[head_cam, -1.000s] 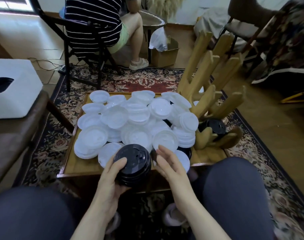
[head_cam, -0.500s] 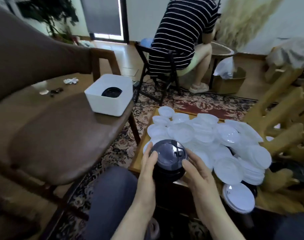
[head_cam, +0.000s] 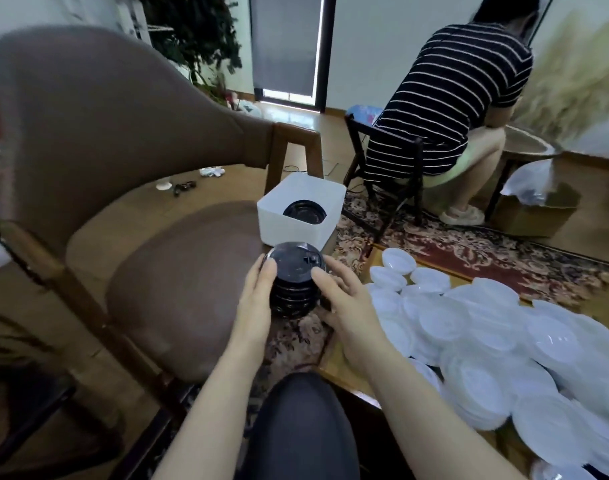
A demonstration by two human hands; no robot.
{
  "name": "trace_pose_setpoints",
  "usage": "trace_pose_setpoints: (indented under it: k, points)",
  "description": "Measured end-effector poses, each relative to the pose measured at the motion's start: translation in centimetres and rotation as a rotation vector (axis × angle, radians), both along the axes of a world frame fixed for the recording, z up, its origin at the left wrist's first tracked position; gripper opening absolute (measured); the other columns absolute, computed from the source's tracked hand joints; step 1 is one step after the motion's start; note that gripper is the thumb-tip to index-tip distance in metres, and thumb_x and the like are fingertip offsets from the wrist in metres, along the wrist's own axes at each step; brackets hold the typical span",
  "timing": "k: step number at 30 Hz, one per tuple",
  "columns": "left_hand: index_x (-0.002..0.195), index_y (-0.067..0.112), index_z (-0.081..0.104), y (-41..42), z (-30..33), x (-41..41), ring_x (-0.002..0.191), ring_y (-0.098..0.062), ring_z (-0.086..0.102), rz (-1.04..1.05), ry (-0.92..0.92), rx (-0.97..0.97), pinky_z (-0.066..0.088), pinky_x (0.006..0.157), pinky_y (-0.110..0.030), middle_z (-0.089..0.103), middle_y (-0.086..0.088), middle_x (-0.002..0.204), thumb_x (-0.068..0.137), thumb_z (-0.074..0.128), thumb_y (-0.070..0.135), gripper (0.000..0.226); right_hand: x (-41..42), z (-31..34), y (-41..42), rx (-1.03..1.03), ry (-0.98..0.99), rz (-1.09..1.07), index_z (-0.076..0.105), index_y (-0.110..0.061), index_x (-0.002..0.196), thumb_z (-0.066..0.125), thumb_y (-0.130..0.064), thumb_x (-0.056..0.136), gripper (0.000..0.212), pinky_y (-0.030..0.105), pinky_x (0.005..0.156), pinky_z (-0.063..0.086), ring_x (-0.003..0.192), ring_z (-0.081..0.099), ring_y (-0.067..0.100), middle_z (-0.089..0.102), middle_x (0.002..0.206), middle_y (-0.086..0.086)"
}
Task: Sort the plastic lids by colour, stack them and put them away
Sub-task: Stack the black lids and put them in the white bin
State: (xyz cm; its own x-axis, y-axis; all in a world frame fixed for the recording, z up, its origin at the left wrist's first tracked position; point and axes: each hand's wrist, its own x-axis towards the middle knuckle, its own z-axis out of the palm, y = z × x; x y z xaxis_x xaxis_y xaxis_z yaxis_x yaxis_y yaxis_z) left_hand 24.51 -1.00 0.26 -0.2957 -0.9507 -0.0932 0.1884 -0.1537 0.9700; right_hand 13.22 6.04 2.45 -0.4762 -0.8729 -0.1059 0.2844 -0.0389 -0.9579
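Hands reach forward side by side: the left hand (head_cam: 252, 306) and the right hand (head_cam: 344, 299) clasp a stack of black lids (head_cam: 294, 284) between them, fingers curved along its sides. It hangs above the chair seat (head_cam: 178, 292), just before the white box (head_cam: 301, 213).

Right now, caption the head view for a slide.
Both hands, left and right, carry a black lid stack toward the white bin on the chair.
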Motion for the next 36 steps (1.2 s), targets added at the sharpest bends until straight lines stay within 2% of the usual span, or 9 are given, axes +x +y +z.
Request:
trace_pose_setpoints:
  k: [5, 8, 10, 13, 19, 21, 25, 32, 36]
  points:
    - [0.147, 0.029, 0.045, -4.8, -0.6, 0.6, 0.136, -0.013, 0.046, 0.001, -0.08, -0.005, 0.034, 0.117, -0.043, 0.051, 0.006, 0.147, 0.092, 0.051, 0.062, 0.065, -0.1, -1.7, -6.0, 0.058, 0.099, 0.054, 0.066, -0.041, 0.109, 0.074, -0.039, 0.083, 0.027, 0.042, 0.101, 0.051, 0.111, 0.064, 0.015, 0.068, 0.118, 0.0]
    - [0.149, 0.025, 0.043, -6.2, -1.1, 0.9, 0.138, -0.013, 0.043, 0.037, -0.118, -0.005, 0.032, 0.119, -0.041, 0.047, 0.005, 0.151, 0.103, 0.046, 0.046, 0.051, 0.0, -2.6, -7.7, 0.099, 0.152, 0.096, 0.062, -0.031, 0.124, 0.067, -0.032, 0.092, 0.033, 0.025, 0.094, 0.052, 0.113, 0.062, 0.011, 0.066, 0.121, -0.003]
    - [0.151, 0.026, 0.039, -6.3, -1.3, 1.2, 0.139, -0.009, 0.04, 0.043, -0.122, 0.004, 0.031, 0.118, -0.034, 0.043, 0.01, 0.151, 0.101, 0.048, 0.047, 0.055, -0.1, -2.9, -8.0, 0.108, 0.142, 0.114, 0.058, -0.022, 0.132, 0.064, -0.027, 0.094, 0.039, 0.014, 0.085, 0.05, 0.109, 0.061, 0.004, 0.065, 0.122, -0.004]
    - [0.153, 0.026, 0.036, -6.0, -1.7, 1.4, 0.137, -0.007, 0.04, 0.041, -0.096, -0.023, 0.033, 0.114, -0.029, 0.043, 0.013, 0.145, 0.096, 0.059, 0.041, 0.063, -0.5, -3.7, -8.1, 0.109, 0.122, 0.109, 0.054, -0.021, 0.136, 0.067, -0.027, 0.092, 0.046, 0.023, 0.097, 0.048, 0.118, 0.059, 0.008, 0.063, 0.13, -0.001]
    - [0.149, 0.02, 0.043, -6.8, -2.3, 1.5, 0.132, -0.012, 0.05, 0.08, -0.063, -0.033, 0.038, 0.114, -0.035, 0.053, 0.002, 0.144, 0.095, 0.064, 0.025, 0.058, -0.2, -4.5, -8.6, 0.052, 0.137, 0.117, 0.056, -0.02, 0.134, 0.064, -0.02, 0.094, 0.041, 0.025, 0.1, 0.049, 0.118, 0.06, 0.005, 0.064, 0.129, -0.004]
    - [0.149, 0.019, 0.043, -7.2, -2.2, 1.4, 0.134, -0.014, 0.048, 0.078, -0.066, -0.042, 0.037, 0.116, -0.036, 0.051, -0.001, 0.146, 0.096, 0.063, 0.026, 0.058, -0.2, -4.6, -9.0, 0.061, 0.153, 0.091, 0.058, -0.024, 0.13, 0.066, -0.022, 0.093, 0.038, 0.03, 0.105, 0.046, 0.12, 0.058, 0.008, 0.063, 0.129, -0.004]
    - [0.147, 0.017, 0.045, -7.5, -2.1, 1.2, 0.132, -0.014, 0.051, 0.091, -0.079, -0.052, 0.039, 0.114, -0.036, 0.054, -0.003, 0.144, 0.094, 0.064, 0.028, 0.057, 0.0, -4.3, -9.3, 0.052, 0.172, 0.067, 0.06, -0.032, 0.115, 0.064, -0.019, 0.094, 0.024, 0.022, 0.092, 0.05, 0.11, 0.063, 0.007, 0.068, 0.116, -0.005]
    - [0.146, 0.017, 0.045, -6.7, -1.8, 1.6, 0.132, -0.01, 0.048, 0.14, -0.108, -0.101, 0.037, 0.115, -0.033, 0.049, 0.001, 0.146, 0.093, 0.068, 0.023, 0.059, -0.1, -4.2, -8.8, 0.076, 0.202, 0.035, 0.053, -0.03, 0.134, 0.067, -0.029, 0.092, 0.044, 0.039, 0.108, 0.044, 0.122, 0.056, 0.013, 0.057, 0.134, 0.003]
    - [0.139, 0.026, 0.051, -6.3, -2.3, 1.4, 0.133, -0.012, 0.048, 0.156, -0.122, -0.112, 0.039, 0.115, -0.038, 0.049, 0.0, 0.147, 0.091, 0.072, 0.019, 0.053, 0.1, -3.6, -8.3, 0.048, 0.182, 0.078, 0.056, -0.025, 0.13, 0.06, -0.015, 0.096, 0.036, 0.027, 0.1, 0.048, 0.117, 0.057, 0.01, 0.061, 0.12, -0.006]
